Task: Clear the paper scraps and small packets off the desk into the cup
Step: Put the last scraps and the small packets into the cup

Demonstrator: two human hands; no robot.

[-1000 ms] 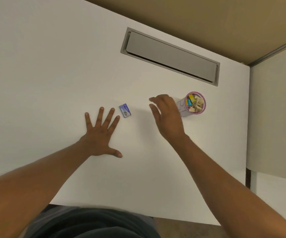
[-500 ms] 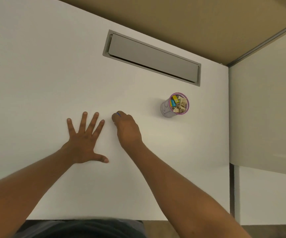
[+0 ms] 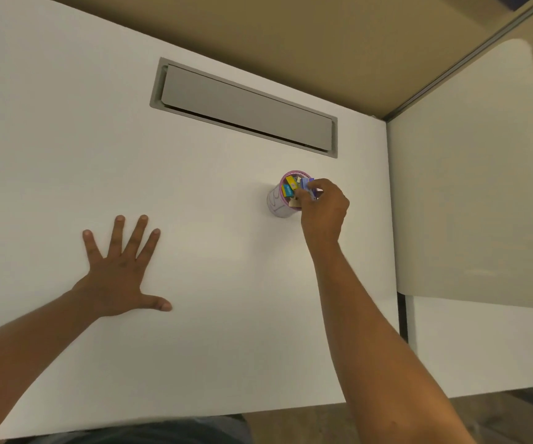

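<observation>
A small cup (image 3: 277, 204) with a pink rim stands on the white desk (image 3: 220, 331), right of centre. Inside it lie tan paper scraps and yellow and blue packets. My right hand (image 3: 324, 205) hovers at the cup's right rim, its fingertips pinched on a small blue packet (image 3: 307, 184) held over the opening. My left hand (image 3: 121, 270) lies flat on the desk to the left, fingers spread, holding nothing.
A grey cable-tray lid (image 3: 242, 107) is set into the desk behind the cup. A beige partition panel (image 3: 473, 174) rises along the desk's right edge. The desk's front edge runs just above my lap.
My right hand closed on the blue packet beside my left hand, lifted it off the desk and carried it right to the cup's mouth. My left hand stayed flat.
</observation>
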